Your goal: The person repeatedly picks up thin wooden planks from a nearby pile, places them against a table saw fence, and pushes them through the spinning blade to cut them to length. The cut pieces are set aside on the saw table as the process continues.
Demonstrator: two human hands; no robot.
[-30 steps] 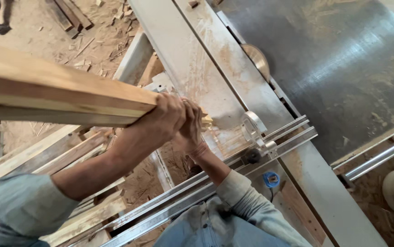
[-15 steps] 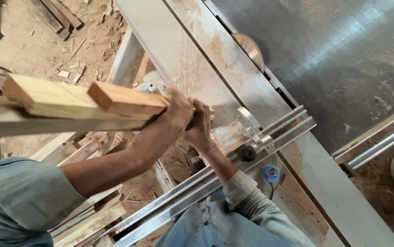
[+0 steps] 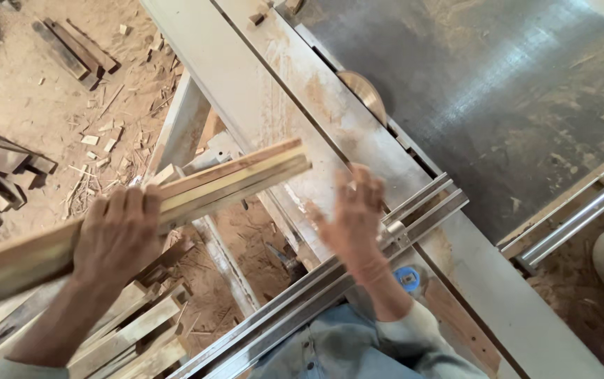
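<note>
At the near side of a table saw, the left hand [image 3: 116, 231] is clenched over the top of a bundle of wooden strips [image 3: 235, 179], fingers wrapped across the upper face and knuckles toward the camera. The bundle runs from the lower left edge of the view up to the right, tilted, with its free end hanging in the air above the saw's pale sliding table [image 3: 260, 84] and clear of it. At least two or three strips lie stacked flat against each other; the exact count cannot be told.

The right hand [image 3: 351, 210] is released and holds nothing: fingers spread, palm turned away from the camera, just beside the free end of the strips but apart from them. It hovers above the aluminium cross fence [image 3: 330, 281], a ribbed rail that crosses the view from lower left to upper right. Whether the hand touches the rail cannot be told.

The round saw blade [image 3: 365, 91] stands out of its slot beyond the right hand, between the sliding table and the dark steel machine top [image 3: 498, 91]. A small blue knob [image 3: 407, 278] sits close under the right wrist. Lower left, under the held bundle, more cut strips [image 3: 133, 330] lie stacked. Sawdust and offcuts [image 3: 70, 52] cover the floor at upper left
</note>
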